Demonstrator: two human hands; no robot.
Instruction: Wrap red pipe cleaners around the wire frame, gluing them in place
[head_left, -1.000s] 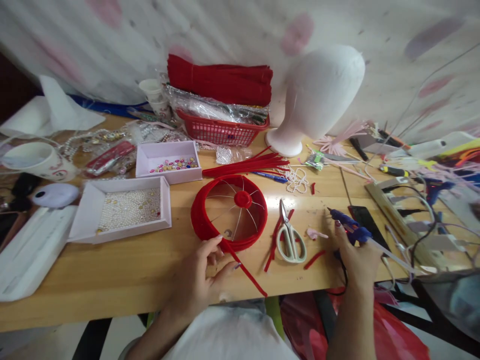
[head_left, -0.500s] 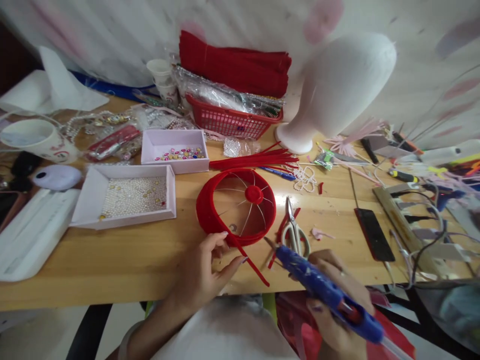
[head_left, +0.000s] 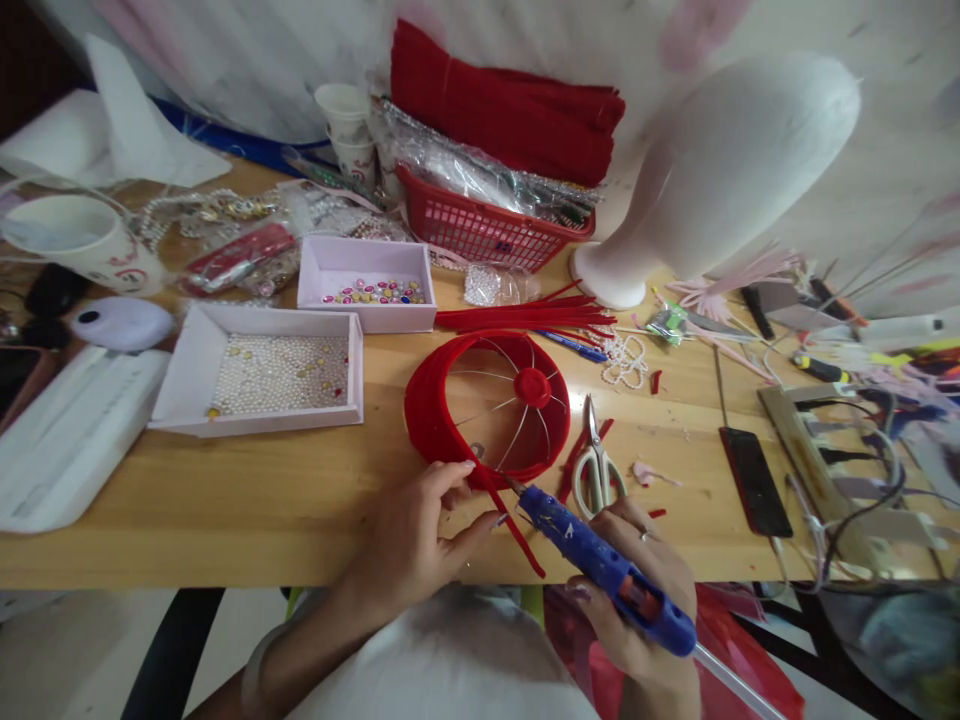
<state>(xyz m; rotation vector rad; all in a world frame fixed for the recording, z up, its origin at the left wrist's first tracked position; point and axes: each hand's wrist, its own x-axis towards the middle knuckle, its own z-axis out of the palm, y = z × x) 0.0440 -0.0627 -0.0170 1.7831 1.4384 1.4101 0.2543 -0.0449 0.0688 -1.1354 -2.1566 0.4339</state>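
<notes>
Glue gun [head_left: 600,560] is clamped in the right hand [head_left: 637,610], with the fingers wrapped fully round the blue body. Its nozzle points up-left and ends right at the near rim of the red hoop [head_left: 429,420]. The left hand [head_left: 420,530] is just beside the tip. Its forefinger sits on that same bit of rim, and finger and thumb are closed on the red strip [head_left: 527,547], which trails off the hoop toward the table [head_left: 262,520] edge. So the gun sits to the right of the strip and the hoop lies just beyond both hands. White-handled scissors [head_left: 596,478] lie just right of the hoop, near the gun. Further out there's a pearl tray [head_left: 187,375] to the left, a red basket [head_left: 480,230] and a foam head [head_left: 735,160] at the back.
</notes>
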